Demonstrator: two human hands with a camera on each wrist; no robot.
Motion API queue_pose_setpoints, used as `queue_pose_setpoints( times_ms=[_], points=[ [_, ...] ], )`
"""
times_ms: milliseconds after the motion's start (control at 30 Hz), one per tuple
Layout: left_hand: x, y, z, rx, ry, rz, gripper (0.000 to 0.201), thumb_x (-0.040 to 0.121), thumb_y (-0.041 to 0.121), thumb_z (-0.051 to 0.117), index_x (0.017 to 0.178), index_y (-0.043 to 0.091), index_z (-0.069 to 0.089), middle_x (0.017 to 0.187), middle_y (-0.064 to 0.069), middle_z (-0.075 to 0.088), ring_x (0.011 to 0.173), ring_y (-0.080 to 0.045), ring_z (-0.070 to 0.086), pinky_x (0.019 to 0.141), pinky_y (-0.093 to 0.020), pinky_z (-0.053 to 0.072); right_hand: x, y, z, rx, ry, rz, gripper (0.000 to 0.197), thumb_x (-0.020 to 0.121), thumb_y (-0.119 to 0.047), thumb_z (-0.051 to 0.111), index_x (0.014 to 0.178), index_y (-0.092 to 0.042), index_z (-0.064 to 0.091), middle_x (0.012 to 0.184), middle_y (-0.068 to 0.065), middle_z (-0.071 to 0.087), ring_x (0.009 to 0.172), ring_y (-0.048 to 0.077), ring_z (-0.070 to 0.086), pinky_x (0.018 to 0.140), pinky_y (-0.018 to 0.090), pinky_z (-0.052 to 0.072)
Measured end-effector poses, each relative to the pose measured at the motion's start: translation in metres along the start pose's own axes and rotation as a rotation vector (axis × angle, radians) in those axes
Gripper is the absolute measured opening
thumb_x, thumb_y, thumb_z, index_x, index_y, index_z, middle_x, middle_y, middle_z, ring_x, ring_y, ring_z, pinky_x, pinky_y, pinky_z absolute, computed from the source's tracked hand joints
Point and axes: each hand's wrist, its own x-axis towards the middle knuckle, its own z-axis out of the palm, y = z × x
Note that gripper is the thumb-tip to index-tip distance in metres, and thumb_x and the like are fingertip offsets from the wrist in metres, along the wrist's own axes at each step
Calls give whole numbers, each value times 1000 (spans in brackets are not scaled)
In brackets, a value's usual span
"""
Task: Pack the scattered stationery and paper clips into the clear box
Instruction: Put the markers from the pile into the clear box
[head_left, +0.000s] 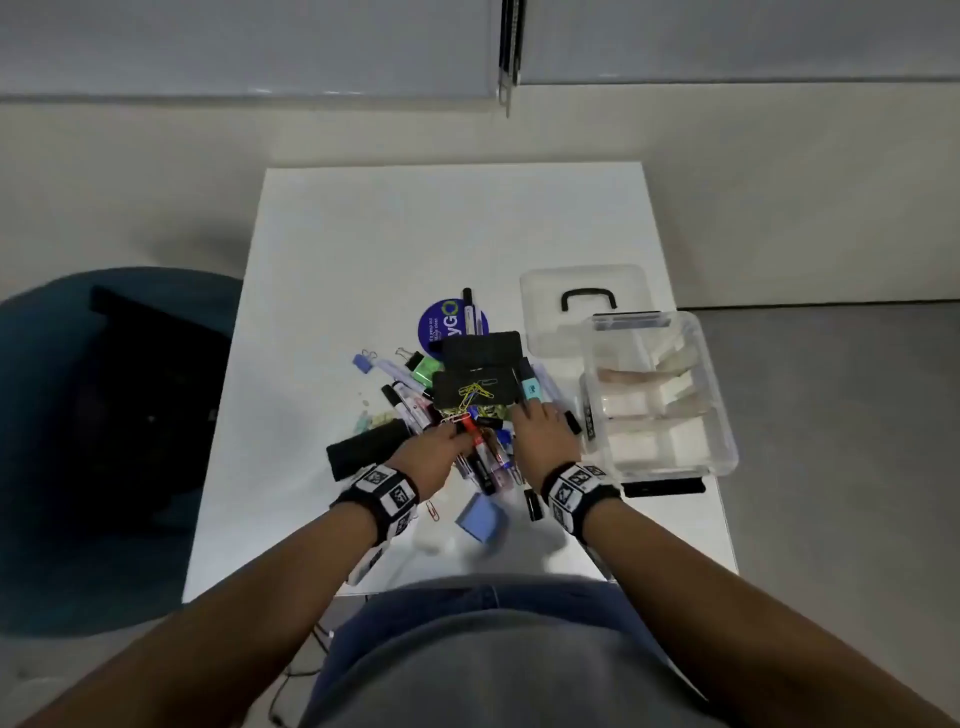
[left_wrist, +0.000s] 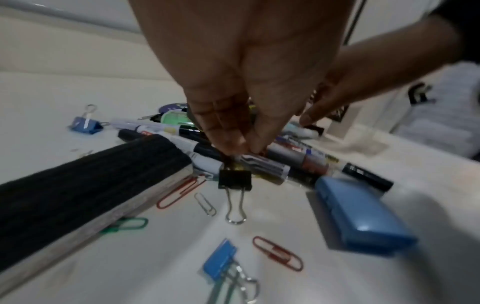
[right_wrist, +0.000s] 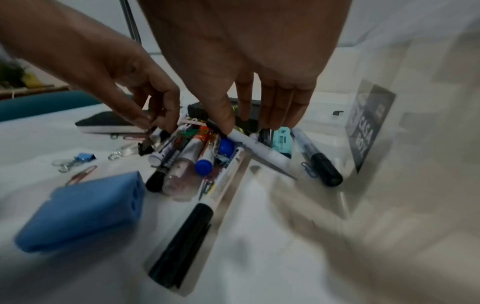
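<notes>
A white table is seen from above, its near half strewn with stationery. At the left edge of the pile a black whiteboard eraser lies flat, with a blue binder clip well beyond it. The left hand is lowered onto the pile, its fingertips pressed together in a pinch on the upper wire handle of a black binder clip, which hangs just over the tabletop against the markers. Red paper clips and a silver one are scattered in front of it, and a blue sharpener sits nearer the person. In the centre, loose coloured paper clips rest on a second black eraser. The right hand is held over the right side of the pile, fingers spread and angled down, the thumb tip touching a white pen; nothing is gripped. At the right, just beside the pile, the clear box stands open, its lid lying behind it.
</notes>
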Motion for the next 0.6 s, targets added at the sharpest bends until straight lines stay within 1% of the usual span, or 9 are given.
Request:
queue_pose_setpoints(
  times_ms=[67, 100, 167, 233, 300, 367, 467, 533, 600],
  points=[
    [5, 4, -3, -58, -17, -68, 47, 97, 10, 41, 142, 24, 44, 145, -6, 42, 127, -30, 48, 103, -41, 44, 5, 2, 1, -20, -2, 26, 32, 91, -12, 49, 123, -13, 52, 124, 13, 59, 115, 31, 55, 100, 43, 41],
    [6, 6, -4, -48, -39, -81, 49, 96, 9, 39, 143, 24, 41, 142, -8, 46, 122, -32, 52, 99, -41, 46, 6, 4, 2, -21, -11, 36, 32, 92, -12, 46, 124, -12, 52, 125, 14, 59, 116, 32, 55, 99, 43, 40],
    [7, 9, -8, 27, -63, -57, 50, 92, 8, 41, 139, 26, 41, 117, -11, 62, 97, -33, 64, 80, -39, 55, 5, 8, 7, -34, -75, 43, 34, 94, -12, 44, 127, -11, 50, 126, 15, 59, 117, 32, 55, 98, 41, 40],
    [8, 7, -7, 54, -89, -70, 37, 93, 17, 42, 130, 21, 45, 96, -12, 67, 81, -32, 65, 66, -35, 53, 5, 14, 13, 11, -123, 45, 38, 93, -13, 45, 131, -12, 47, 129, 15, 56, 118, 32, 55, 99, 40, 42],
    [9, 8, -4, 66, -76, -97, 31, 94, 26, 42, 123, 17, 46, 87, -12, 67, 75, -32, 63, 61, -33, 50, 4, 17, 17, 116, -147, 89, 40, 92, -15, 46, 132, -11, 45, 130, 15, 53, 115, 33, 56, 94, 41, 47],
    [9, 11, 1, 50, -52, -132, 31, 94, 28, 42, 122, 16, 44, 84, -11, 66, 69, -31, 62, 57, -32, 48, 0, 18, 19, 259, -172, 158, 38, 95, -22, 45, 130, -8, 41, 130, 17, 50, 110, 36, 58, 88, 42, 49],
    [11, 14, 8, -38, -21, -201, 31, 91, 20, 46, 121, 15, 43, 92, -14, 66, 78, -33, 64, 58, -32, 44, -4, 17, 26, 373, -273, 236, 40, 98, -27, 44, 131, -5, 36, 127, 22, 50, 110, 40, 59, 90, 42, 48],
    [11, 15, 12, -121, -5, -258, 33, 88, 16, 48, 120, 15, 42, 95, -15, 65, 81, -34, 64, 61, -35, 47, -5, 16, 30, 405, -334, 277, 48, 94, -29, 54, 131, -5, 37, 125, 20, 51, 112, 38, 58, 91, 42, 48],
    [10, 18, 14, -185, 0, -328, 38, 87, 15, 53, 122, 15, 39, 90, -15, 64, 79, -35, 64, 63, -37, 50, -6, 16, 34, 424, -362, 293, 52, 92, -28, 60, 133, -6, 38, 127, 17, 52, 115, 36, 57, 94, 42, 48]
  ],
)
